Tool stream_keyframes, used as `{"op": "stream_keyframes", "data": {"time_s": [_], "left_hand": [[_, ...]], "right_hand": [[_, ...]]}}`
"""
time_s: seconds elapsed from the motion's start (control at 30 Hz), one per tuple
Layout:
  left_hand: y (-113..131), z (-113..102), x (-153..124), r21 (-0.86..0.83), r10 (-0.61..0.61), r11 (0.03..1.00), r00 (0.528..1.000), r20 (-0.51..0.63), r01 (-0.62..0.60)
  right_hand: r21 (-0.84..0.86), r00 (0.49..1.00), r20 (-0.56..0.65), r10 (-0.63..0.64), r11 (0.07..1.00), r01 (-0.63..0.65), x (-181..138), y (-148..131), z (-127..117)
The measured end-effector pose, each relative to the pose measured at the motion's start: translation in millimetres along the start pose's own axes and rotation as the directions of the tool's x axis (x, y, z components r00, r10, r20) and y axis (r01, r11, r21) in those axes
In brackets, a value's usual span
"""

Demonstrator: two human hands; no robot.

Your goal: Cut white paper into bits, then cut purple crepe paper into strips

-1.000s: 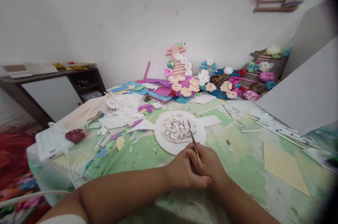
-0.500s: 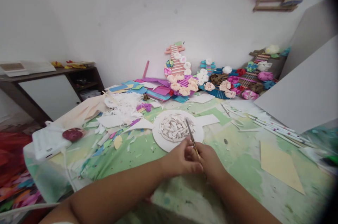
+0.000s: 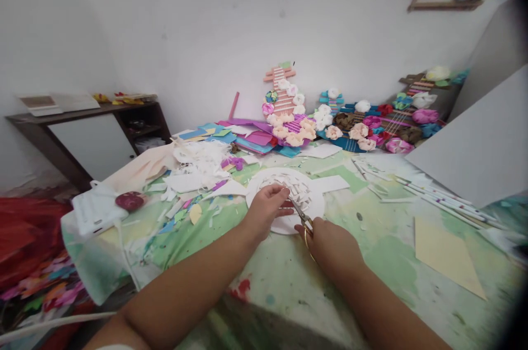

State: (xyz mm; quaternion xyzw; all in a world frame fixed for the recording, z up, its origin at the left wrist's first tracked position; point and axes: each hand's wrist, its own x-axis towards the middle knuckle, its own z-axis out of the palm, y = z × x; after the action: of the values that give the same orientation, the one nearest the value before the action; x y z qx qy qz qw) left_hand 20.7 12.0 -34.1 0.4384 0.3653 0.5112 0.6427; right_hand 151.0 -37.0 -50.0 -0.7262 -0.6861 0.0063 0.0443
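In my right hand [image 3: 333, 245] is a pair of scissors [image 3: 304, 218] with gold-coloured handles, its blades pointing up and left. My left hand [image 3: 267, 208] is closed in a pinch just left of the blade tips; whatever its fingers hold is too small to make out. Under both hands lies a round white card [image 3: 317, 212] with a heap of small white cut pieces [image 3: 301, 191] in its middle, partly hidden by my left hand. White strips stick out from the card on the left and right.
Shredded white paper [image 3: 202, 160] and coloured scraps lie to the left, near a white power bank [image 3: 93, 212]. A cream paper sheet [image 3: 447, 256] and thin white rolled sticks [image 3: 441, 198] are on the right. Flower-decorated crafts [image 3: 289, 113] lean against the wall.
My left hand has moved left and up, away from my right hand, to the scissor tips. My right hand now grips the scissors by the handles. The view has shifted slightly.
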Motion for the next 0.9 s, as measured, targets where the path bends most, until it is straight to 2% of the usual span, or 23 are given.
{"op": "stream_keyframes", "data": {"time_s": [0.17, 0.37, 0.47, 0.57, 0.67, 0.77, 0.83, 0.9], "left_hand": [[-3, 2, 2, -0.021, -0.003, 1.000, 0.991, -0.132, 0.000], [-2, -3, 4, -0.078, 0.002, 0.997, 0.981, -0.194, -0.018], [-1, -7, 6, -0.118, 0.030, 0.992, 0.978, -0.206, -0.055], [-3, -10, 6, -0.114, 0.050, 0.991, 0.988, -0.146, -0.067], [-7, -7, 4, -0.005, 0.048, 0.999, 0.996, -0.068, -0.049], [-10, -1, 0, 0.187, -0.001, 0.982, 0.999, 0.044, -0.007], [-11, 3, -1, 0.296, -0.044, 0.955, 0.992, 0.117, 0.008], [-12, 4, -3, 0.377, -0.041, 0.926, 0.987, 0.154, -0.021]], "right_hand": [[-0.022, 1.000, -0.008, -0.013, 1.000, 0.012, -3, -3, -1], [-0.006, 1.000, -0.001, 0.018, 1.000, -0.018, -2, 1, -4], [0.070, 0.996, 0.086, 0.023, 0.997, -0.029, 1, 10, -7], [0.236, 0.989, 0.148, -0.015, 0.972, -0.020, 7, 22, -11], [0.483, 0.999, 0.054, 0.001, 0.875, -0.027, 12, 27, -12], [0.727, 0.996, -0.052, 0.077, 0.687, -0.015, 16, 24, -8], [0.807, 0.991, -0.071, 0.110, 0.591, -0.008, 18, 20, -3], [0.846, 0.989, -0.076, 0.125, 0.533, -0.002, 21, 17, 3]]}}
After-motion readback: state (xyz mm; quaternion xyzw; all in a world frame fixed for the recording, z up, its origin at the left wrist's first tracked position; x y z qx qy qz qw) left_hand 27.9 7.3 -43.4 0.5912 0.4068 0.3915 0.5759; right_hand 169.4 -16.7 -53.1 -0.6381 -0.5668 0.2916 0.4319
